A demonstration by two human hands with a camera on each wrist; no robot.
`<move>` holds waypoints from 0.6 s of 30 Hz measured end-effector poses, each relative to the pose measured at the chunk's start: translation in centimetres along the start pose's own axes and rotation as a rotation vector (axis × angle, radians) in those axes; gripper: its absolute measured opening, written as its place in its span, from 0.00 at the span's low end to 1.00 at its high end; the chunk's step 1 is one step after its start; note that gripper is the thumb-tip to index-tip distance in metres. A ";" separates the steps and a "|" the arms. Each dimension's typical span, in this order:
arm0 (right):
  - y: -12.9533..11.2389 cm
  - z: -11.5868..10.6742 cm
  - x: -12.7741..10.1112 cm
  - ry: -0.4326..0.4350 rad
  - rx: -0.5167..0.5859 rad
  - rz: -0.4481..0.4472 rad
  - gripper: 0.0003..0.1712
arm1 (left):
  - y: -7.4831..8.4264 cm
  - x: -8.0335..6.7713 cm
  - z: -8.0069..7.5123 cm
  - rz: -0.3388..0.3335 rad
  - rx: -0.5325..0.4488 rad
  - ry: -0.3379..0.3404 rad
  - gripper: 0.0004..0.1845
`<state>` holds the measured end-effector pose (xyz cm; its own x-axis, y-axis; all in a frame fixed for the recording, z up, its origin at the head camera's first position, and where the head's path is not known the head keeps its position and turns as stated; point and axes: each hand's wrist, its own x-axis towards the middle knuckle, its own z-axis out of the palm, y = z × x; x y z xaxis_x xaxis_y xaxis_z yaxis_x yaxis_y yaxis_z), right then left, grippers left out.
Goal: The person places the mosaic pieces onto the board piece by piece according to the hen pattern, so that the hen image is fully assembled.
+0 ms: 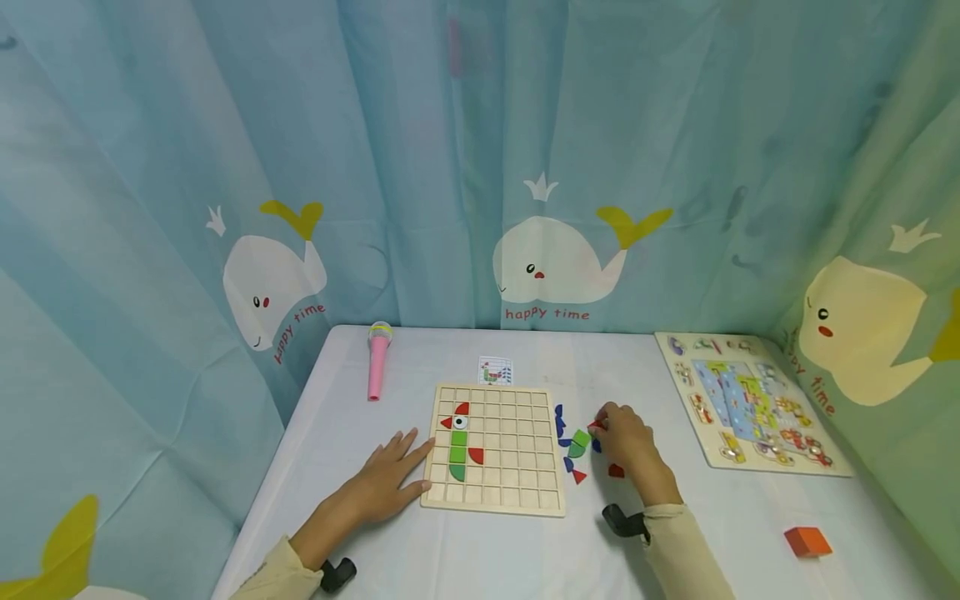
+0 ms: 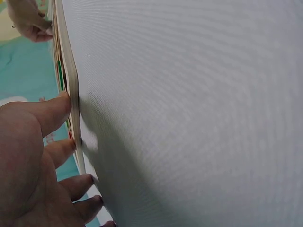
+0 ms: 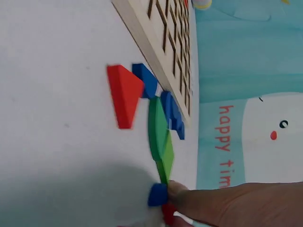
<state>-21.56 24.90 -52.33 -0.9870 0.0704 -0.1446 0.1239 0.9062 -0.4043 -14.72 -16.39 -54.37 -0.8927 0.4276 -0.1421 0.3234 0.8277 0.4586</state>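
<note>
A wooden grid board (image 1: 517,467) lies on the table, with red and green pieces and an eye tile (image 1: 461,422) set in its left columns. My left hand (image 1: 385,482) rests at its left edge, fingers spread, thumb and fingertip touching the frame. Right of the board, my right hand (image 1: 628,442) pinches a small red piece (image 3: 168,213), mostly hidden by the fingers. Close by lie a blue piece (image 3: 158,195), a light green square (image 1: 582,437), a green quarter-circle piece (image 1: 576,451), a red triangle (image 1: 579,477) and several blue pieces (image 1: 559,421).
A pattern card (image 1: 496,371) lies behind the board. A pink toy microphone (image 1: 377,367) is at the back left. To the right are a picture puzzle board (image 1: 701,417) and an orange block (image 1: 807,542). A whale-print curtain (image 1: 435,167) hangs behind the table.
</note>
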 end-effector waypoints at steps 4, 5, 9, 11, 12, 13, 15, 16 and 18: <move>-0.1 0.5 0.3 0.014 0.025 -0.058 0.16 | -0.1 0.1 0.1 -0.002 0.000 -0.001 0.35; -0.2 0.5 0.3 0.017 0.032 -0.065 0.16 | -0.1 0.1 0.1 -0.002 0.000 -0.001 0.35; -0.4 0.6 0.2 0.037 0.046 -0.053 0.16 | -0.2 0.2 0.2 0.001 -0.001 0.000 0.36; -0.4 0.6 0.1 0.043 0.044 -0.042 0.16 | -0.2 0.2 0.3 0.002 0.001 0.000 0.36; -0.3 0.7 0.2 0.043 0.040 -0.041 0.16 | -0.2 0.2 0.3 0.002 0.001 0.001 0.36; -0.3 0.7 0.2 0.044 0.041 -0.040 0.17 | -0.2 0.2 0.3 0.002 0.005 0.002 0.36; -0.3 0.7 0.1 0.041 0.047 -0.039 0.17 | -0.2 0.2 0.3 0.000 0.008 0.001 0.36; -0.2 0.8 0.2 0.039 0.048 -0.041 0.18 | -0.2 0.2 0.2 -0.001 0.010 0.000 0.36; -0.2 1.0 0.3 0.032 0.051 -0.042 0.18 | -0.1 0.1 0.2 -0.001 0.010 0.000 0.36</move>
<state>-21.77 24.32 -53.14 -0.9941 0.0466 -0.0977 0.0863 0.8862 -0.4551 -14.84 -16.40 -54.59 -0.8933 0.4263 -0.1424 0.3254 0.8320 0.4493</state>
